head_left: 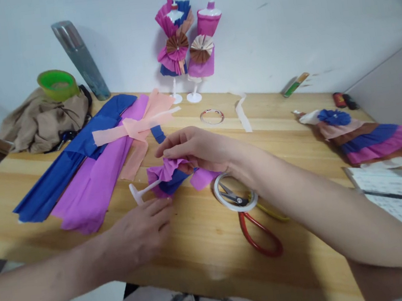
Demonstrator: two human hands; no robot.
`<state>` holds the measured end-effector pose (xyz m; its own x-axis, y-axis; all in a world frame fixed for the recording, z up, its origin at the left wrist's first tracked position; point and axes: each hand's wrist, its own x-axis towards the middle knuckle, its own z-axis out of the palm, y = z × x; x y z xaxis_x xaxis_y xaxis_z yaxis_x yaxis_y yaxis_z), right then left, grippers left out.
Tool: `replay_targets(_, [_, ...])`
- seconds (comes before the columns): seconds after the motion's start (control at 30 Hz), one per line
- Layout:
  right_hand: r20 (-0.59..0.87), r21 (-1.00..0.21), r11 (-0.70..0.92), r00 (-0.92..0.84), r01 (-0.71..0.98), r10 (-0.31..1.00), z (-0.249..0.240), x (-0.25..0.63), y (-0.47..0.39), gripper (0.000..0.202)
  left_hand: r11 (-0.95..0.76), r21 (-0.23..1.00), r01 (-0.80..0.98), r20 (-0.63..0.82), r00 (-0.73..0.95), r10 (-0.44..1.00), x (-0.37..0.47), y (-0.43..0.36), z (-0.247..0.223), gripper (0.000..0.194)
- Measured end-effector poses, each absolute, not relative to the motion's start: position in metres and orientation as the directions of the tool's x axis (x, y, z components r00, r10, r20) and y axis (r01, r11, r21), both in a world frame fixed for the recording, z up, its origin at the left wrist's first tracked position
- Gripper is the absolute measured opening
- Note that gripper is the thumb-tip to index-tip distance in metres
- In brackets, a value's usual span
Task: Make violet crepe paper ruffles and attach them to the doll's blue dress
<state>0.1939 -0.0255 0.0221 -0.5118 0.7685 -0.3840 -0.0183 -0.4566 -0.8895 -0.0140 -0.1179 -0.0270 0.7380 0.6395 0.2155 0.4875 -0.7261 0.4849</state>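
Note:
A small white mannequin stand (140, 192) lies on its side on the wooden table (198, 239), wrapped in ruffled purple and blue crepe paper (169, 174). My right hand (195, 147) reaches across from the right and pinches the purple ruffle at its top. My left hand (141, 232) rests flat on the table just below the stand, fingertips near the paper's lower edge and holding nothing. Red-handled scissors (258, 232) and a white tape ring (235, 198) lie under my right forearm.
Long blue (72, 160), purple (94, 184) and peach (138, 126) crepe sheets lie at left. Two dressed mannequins (186, 39) stand by the wall. A finished paper dress (366, 137) lies at right beside a ruler. A beige cloth with a green tape roll (57, 84) sits back left.

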Motion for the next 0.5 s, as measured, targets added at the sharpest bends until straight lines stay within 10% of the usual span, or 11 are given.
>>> replay_targets(0.17, [-0.402, -0.881, -0.473, -0.512, -0.008, 0.759, 0.020, 0.194, -0.022, 0.017, -0.610, 0.587, 0.533, 0.327, 0.533, 0.780, -0.002, -0.118, -0.031, 0.026])
replay_targets(0.3, [-0.426, -0.879, -0.476, -0.498, 0.029, 0.756, 0.022, 0.184, -0.013, 0.019, -0.111, 0.935, 0.337, 0.011, 0.284, 0.959, 0.005, -0.118, -0.030, 0.038])
replay_targets(0.5, [-0.424, -0.878, -0.478, -0.512, 0.031, 0.747, 0.023, 0.172, 0.003, 0.023, 0.285, 0.957, 0.055, -0.290, 0.195, 0.937, 0.020, -0.113, -0.025, 0.054])
